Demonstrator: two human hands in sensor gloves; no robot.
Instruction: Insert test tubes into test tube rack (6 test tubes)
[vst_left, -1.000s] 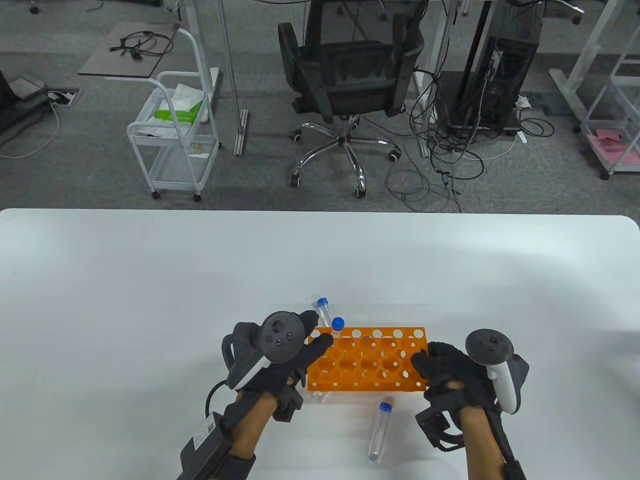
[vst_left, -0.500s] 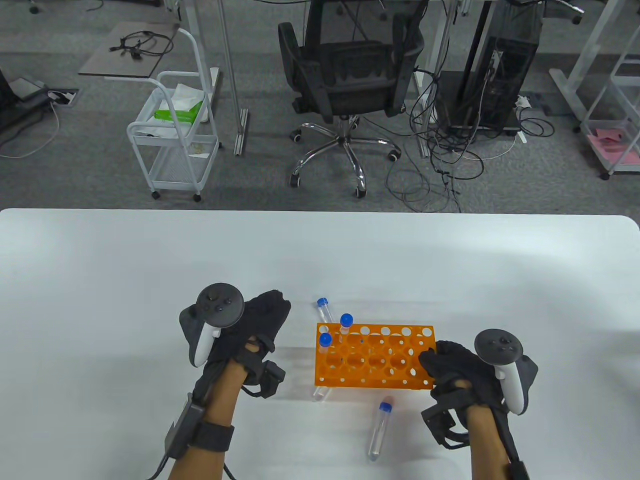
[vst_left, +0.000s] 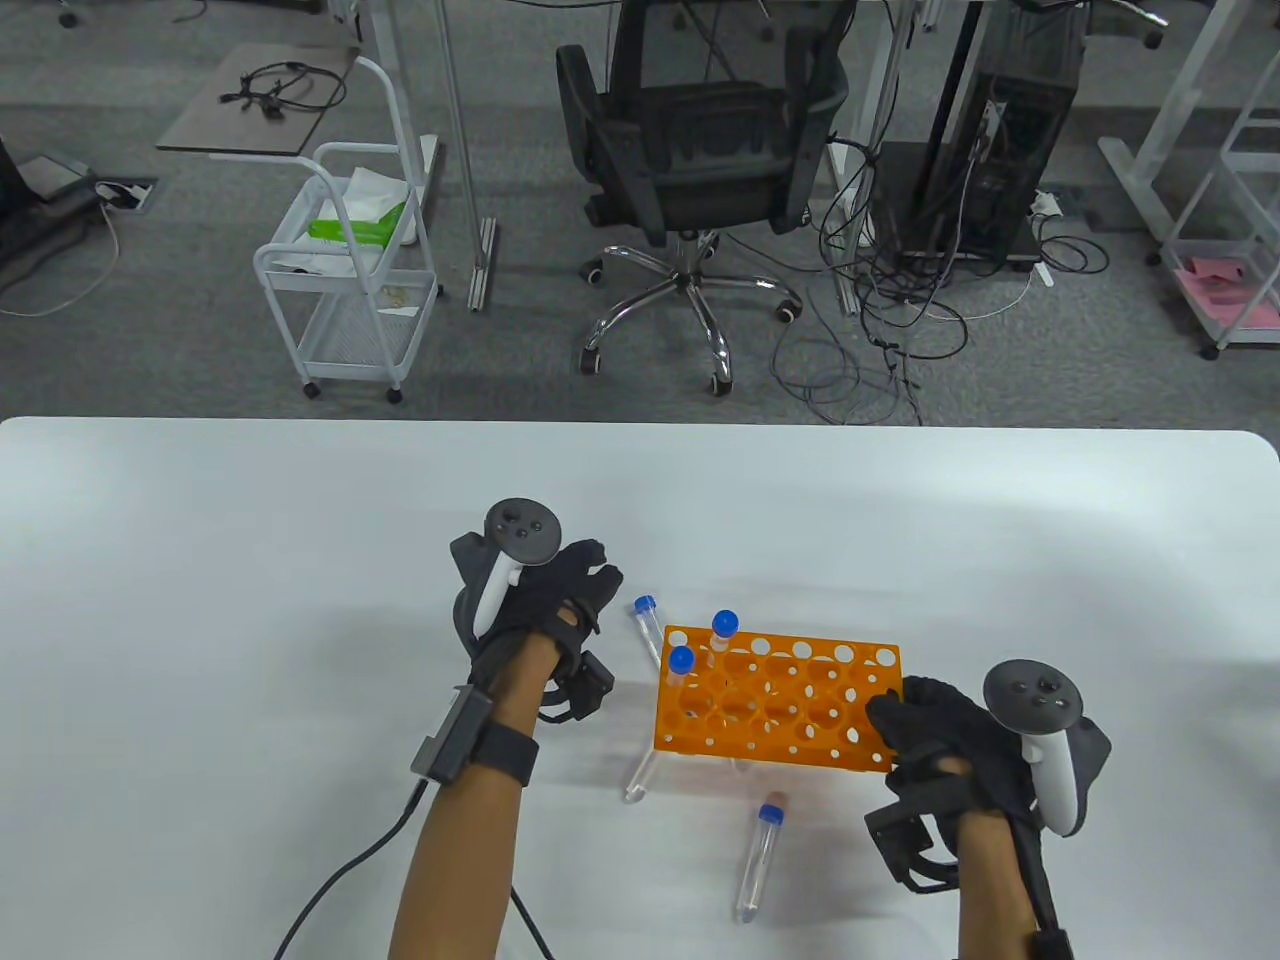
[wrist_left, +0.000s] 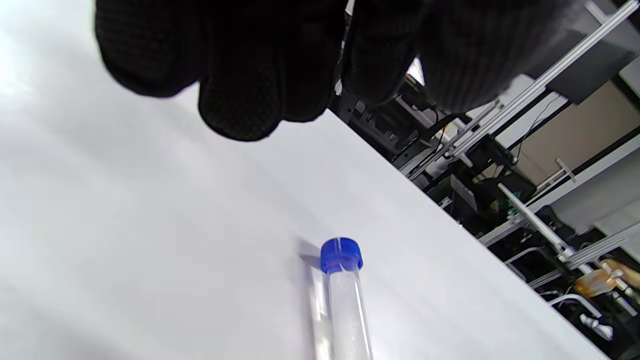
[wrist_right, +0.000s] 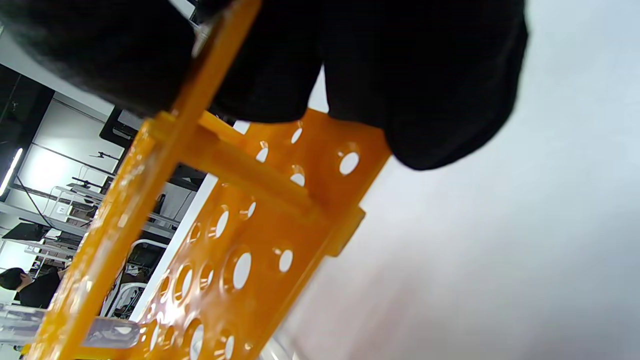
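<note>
The orange rack (vst_left: 790, 715) sits on the white table, its right end gripped by my right hand (vst_left: 892, 716). In the right wrist view the gloved fingers (wrist_right: 415, 85) clamp the rack's end wall (wrist_right: 235, 235). Two blue-capped tubes (vst_left: 722, 626) (vst_left: 681, 660) stand in its left holes. A clear tube end (vst_left: 637, 783) shows below the rack's front left corner. One tube (vst_left: 649, 626) lies just behind the rack's left end. My left hand (vst_left: 598, 574) hovers beside it, open and empty; the left wrist view shows the fingers (wrist_left: 240, 85) above that tube (wrist_left: 343, 290). Another tube (vst_left: 757, 853) lies in front of the rack.
The table's far edge (vst_left: 640, 422) runs across the middle of the table view. Beyond it on the floor are an office chair (vst_left: 690, 150) and a white cart (vst_left: 350, 290). A cable (vst_left: 350, 880) trails from my left forearm.
My left hand let go of a tube now standing in the rack, drew away left, then moved up beside the tube lying behind. The rack and right hand shifted right.
</note>
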